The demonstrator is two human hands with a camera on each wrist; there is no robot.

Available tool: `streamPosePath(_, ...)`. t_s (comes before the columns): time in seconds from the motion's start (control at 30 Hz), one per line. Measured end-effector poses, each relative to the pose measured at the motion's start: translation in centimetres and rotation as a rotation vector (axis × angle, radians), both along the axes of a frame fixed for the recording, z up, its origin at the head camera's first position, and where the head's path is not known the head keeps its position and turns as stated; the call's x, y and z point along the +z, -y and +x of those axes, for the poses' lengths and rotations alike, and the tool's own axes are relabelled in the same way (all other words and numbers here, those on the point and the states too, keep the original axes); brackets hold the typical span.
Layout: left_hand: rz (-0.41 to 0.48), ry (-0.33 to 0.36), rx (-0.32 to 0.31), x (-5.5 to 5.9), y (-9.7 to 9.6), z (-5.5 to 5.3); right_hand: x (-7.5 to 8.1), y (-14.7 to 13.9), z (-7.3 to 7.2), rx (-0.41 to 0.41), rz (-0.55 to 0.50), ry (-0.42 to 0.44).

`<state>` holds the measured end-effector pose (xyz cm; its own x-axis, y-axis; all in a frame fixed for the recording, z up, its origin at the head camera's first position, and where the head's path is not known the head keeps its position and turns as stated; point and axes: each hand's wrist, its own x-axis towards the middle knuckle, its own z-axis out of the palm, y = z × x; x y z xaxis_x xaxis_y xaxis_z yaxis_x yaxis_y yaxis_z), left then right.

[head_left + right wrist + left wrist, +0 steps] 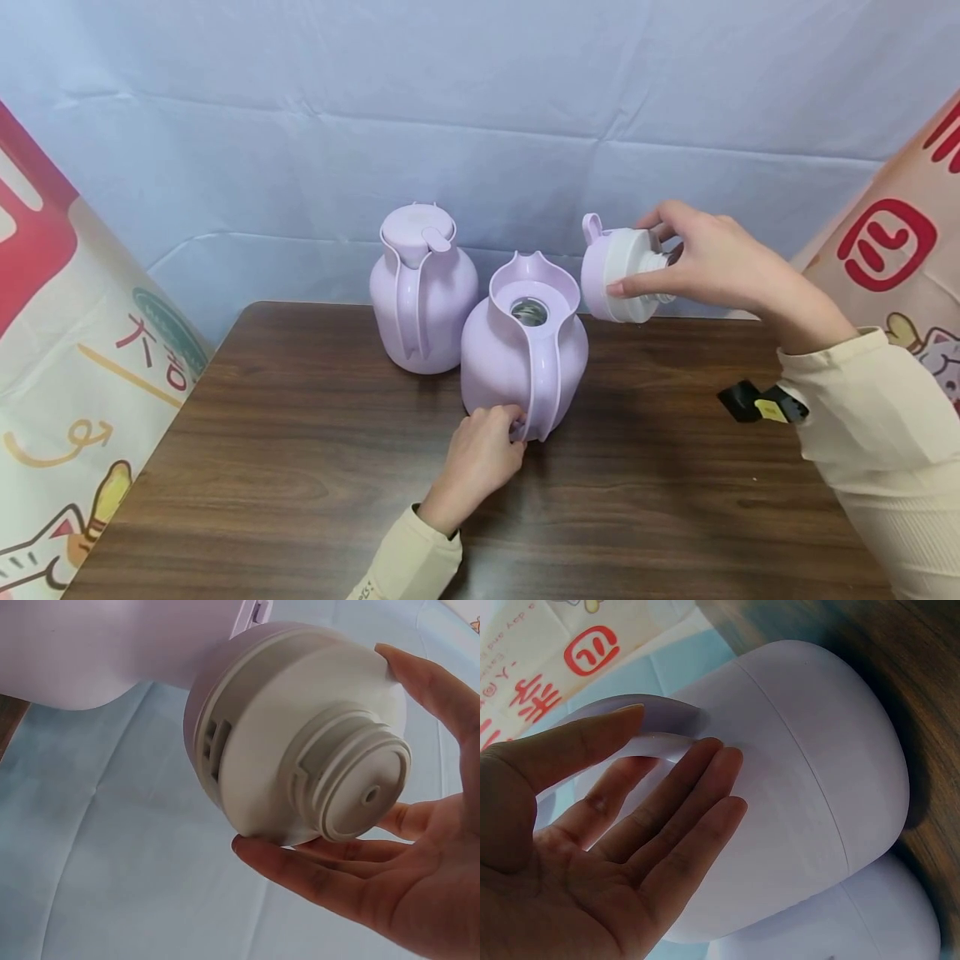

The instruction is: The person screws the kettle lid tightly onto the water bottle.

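A lilac thermos jug (491,358) stands on the table with its mouth uncovered, a shiny inner liner showing. Low on its handle (546,379) is my left hand (483,446). In the left wrist view, thumb and index finger pinch the handle, while the other fingers (705,780) reach toward the jug's side. My right hand (712,254) holds a lilac and white screw lid (626,275) in the air, right of the jug's mouth. Turned sideways, the lid points its threaded white plug (360,784) toward my right palm; thumb and fingers grip its rim.
Close behind on the left stands a second lilac jug (390,283) with its lid on. Both jugs are on a dark wood table (315,467) before a pale blue cloth (300,167). A black and yellow tag (768,408) shows by my right sleeve.
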<state>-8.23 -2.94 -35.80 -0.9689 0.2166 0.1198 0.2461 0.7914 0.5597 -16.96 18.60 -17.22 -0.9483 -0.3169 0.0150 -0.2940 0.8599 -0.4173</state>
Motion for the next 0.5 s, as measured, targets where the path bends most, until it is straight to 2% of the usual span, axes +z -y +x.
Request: streamPosePath(0.5, 0.006, -0.003, 0.0, -0.1, 0.0, 0.0, 0.6, 2.1, -0.1, 0.001, -0.057, -0.019)
